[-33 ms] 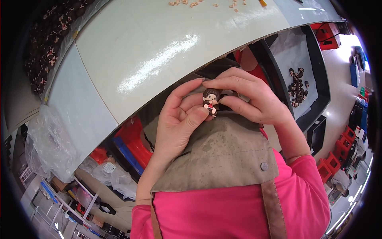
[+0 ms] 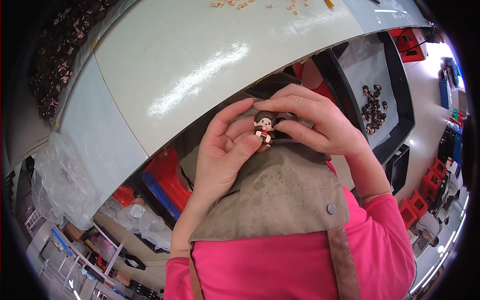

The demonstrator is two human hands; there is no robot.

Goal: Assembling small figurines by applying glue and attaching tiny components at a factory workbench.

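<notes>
A small toy figurine (image 2: pixel 263 129) with brown hair, a pale face and a red-and-white front is held upright just off the table's near edge. My left hand (image 2: pixel 224 145) grips its body, the thumb pressed against its lower side and the fingers curled behind. From the other side, my right hand (image 2: pixel 315 120) closes on its head. The right thumb tip meets the side of the head, while the index fingertip rests at the top by my left index finger. The figurine's back is hidden.
Loose pale bits (image 2: pixel 242 6) lie along the far side of the white table (image 2: pixel 165 65). A pile of dark brown parts (image 2: pixel 60 65) fills the far left. To the right, several similar figurines (image 2: pixel 373 110) lie in a black lined tray (image 2: pixel 407 95). A clear plastic bag (image 2: pixel 62 180) hangs at left.
</notes>
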